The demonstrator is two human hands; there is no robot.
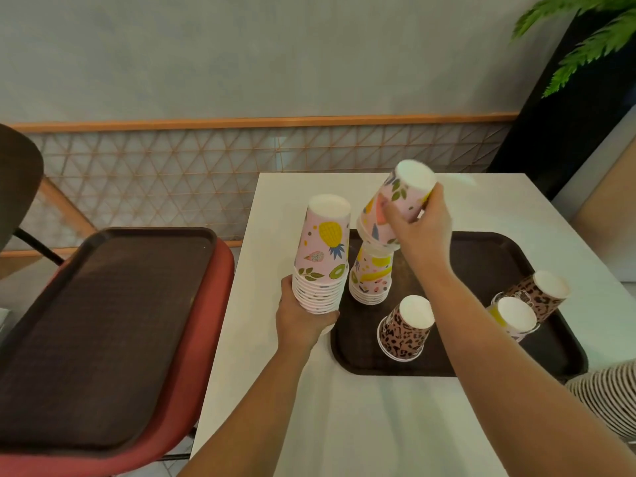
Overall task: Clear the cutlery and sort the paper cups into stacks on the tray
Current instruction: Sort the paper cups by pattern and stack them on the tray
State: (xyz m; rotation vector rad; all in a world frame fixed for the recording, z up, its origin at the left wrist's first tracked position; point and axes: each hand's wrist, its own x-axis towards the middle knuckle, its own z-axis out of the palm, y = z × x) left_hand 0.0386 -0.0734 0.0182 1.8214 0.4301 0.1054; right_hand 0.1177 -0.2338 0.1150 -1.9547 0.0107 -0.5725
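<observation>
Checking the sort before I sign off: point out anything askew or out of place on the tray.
One leopard-print cup lies tipped on its side at the tray's right edge, against a fruit-print cup. The other leopard-print cup stands alone, unstacked.

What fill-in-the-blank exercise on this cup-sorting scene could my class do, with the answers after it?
1. The left hand holds the tall fruit stack by its ____ end.
2. The right hand holds a tilted ____-print cup above the short stack.
3. The leopard cup on the tray stands upside ____.
4. A second tray rests on a ____ chair.

Answers: bottom; fruit; down; red
</observation>
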